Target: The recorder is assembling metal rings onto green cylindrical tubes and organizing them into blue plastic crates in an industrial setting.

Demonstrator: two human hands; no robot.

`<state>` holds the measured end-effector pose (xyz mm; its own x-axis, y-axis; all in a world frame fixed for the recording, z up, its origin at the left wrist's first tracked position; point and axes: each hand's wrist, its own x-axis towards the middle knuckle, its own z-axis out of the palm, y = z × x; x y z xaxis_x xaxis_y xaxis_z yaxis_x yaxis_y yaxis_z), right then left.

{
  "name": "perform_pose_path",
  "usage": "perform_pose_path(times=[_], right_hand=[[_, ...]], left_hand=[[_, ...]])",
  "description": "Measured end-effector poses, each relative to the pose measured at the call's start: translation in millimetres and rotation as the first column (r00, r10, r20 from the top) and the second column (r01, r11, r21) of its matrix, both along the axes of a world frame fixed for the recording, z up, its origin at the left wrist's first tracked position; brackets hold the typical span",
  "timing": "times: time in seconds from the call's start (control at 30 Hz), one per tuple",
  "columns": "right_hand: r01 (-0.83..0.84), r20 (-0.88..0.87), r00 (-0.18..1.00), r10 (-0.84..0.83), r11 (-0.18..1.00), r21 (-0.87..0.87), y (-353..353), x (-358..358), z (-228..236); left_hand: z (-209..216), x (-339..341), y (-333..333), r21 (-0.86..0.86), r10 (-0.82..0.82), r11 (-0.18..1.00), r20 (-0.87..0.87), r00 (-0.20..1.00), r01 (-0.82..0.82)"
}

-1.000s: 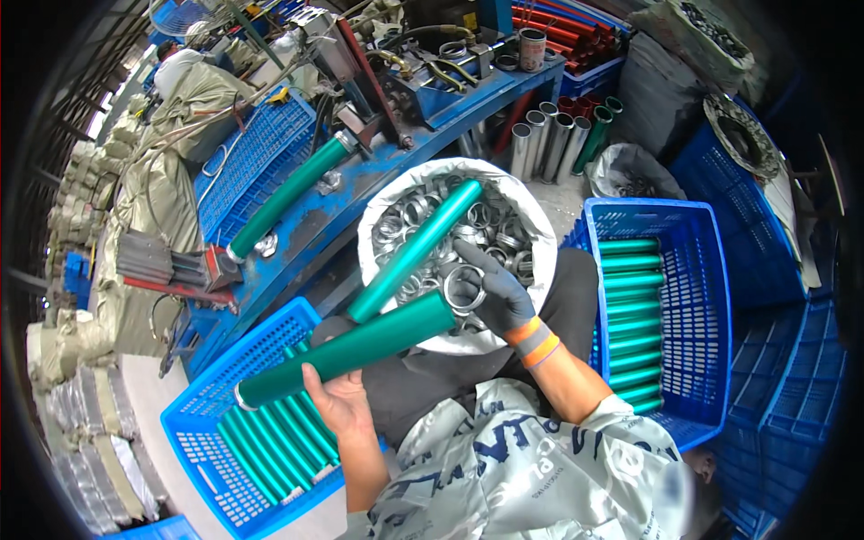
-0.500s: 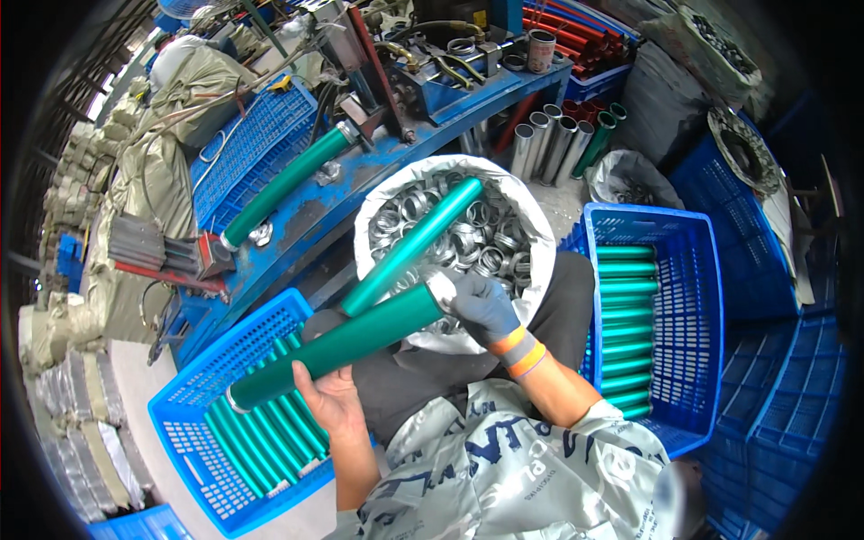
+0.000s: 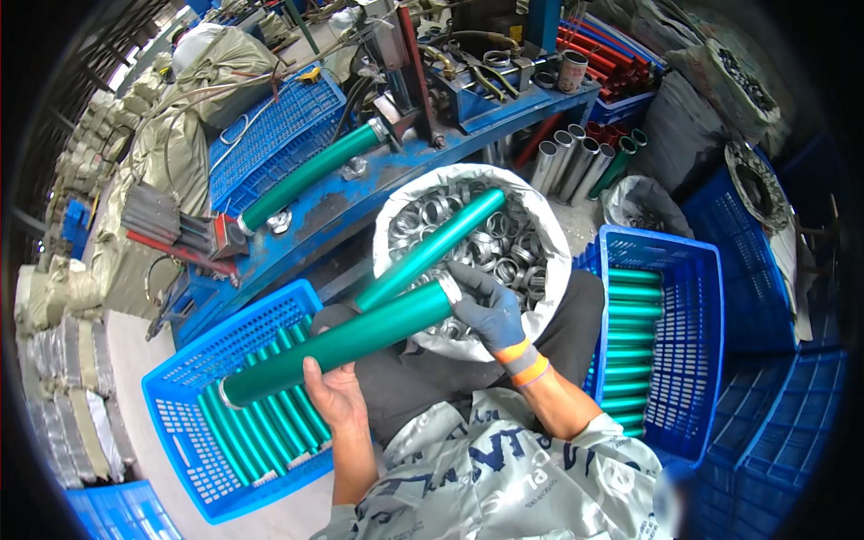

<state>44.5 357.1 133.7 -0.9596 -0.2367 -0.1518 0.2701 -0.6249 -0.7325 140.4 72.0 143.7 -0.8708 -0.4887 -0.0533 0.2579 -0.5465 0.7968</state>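
A second ago the ring (image 3: 452, 289) faced open; now it lines up on the tube's (image 3: 346, 344) right end, seemingly fitted. The left hand (image 3: 337, 396) clasps the tube, partly over the left crate (image 3: 171, 450); whether the right hand (image 3: 490, 313) pinches the ring, I can't tell.

The head camera is the left unit of a side-by-side pair worn on the person's head. It looks steeply down and forward from above the shirt (image 3: 486, 468), which fills the lower edge at closest range. The forearms enter from below; the left hand (image 3: 340, 396) and right hand (image 3: 489, 308) lie near mid-frame. The bag (image 3: 560, 270) stands just beyond them, between the left crate (image 3: 171, 432) and right crate (image 3: 697, 351). The table (image 3: 310, 256) crosses the upper left, farther off; sacks (image 3: 166, 171) recede toward the left rim. Coverage is wide, with straight edges bowed toward a dark round border.
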Motion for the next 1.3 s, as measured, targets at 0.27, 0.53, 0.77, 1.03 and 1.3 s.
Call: perform_pose_path(times=[0.27, 0.53, 0.77, 1.03, 1.3], right_hand=[[-0.005, -0.143, 0.989, -0.029, 0.974, -0.228, 1.3, -10.6, -13.9], [-0.102, -0.075, 0.992, 0.099, 0.995, -0.025, 8.2, -4.2, -42.9], [-0.119, -0.216, 0.966, 0.144, 0.985, 0.125, -17.1, -4.0, -48.4], [-0.054, 0.05, 0.997, 0.052, 0.998, 0.026, -33.7, 19.1, -95.8], [0.042, 0.106, 0.993, -0.056, 0.991, 0.13, -42.7, 46.6, -78.1]], left_hand=[[-7.4, -17.2, -14.8, 0.228, -0.001, 0.974, 0.018, 1.0, -0.003], [1.8, -16.6, -42.6, 0.248, -0.003, 0.969, 0.053, 0.999, -0.01], [28.8, -26.7, -22.8, -0.215, -0.11, 0.966, 0.149, 0.983, 0.141], [110.7, -27.6, -65.6, 0.133, 0.084, 0.991, -0.462, 0.883, -0.025], [121.2, -27.8, -138.7, 0.006, 0.09, 0.995, -0.511, 0.855, -0.101]])
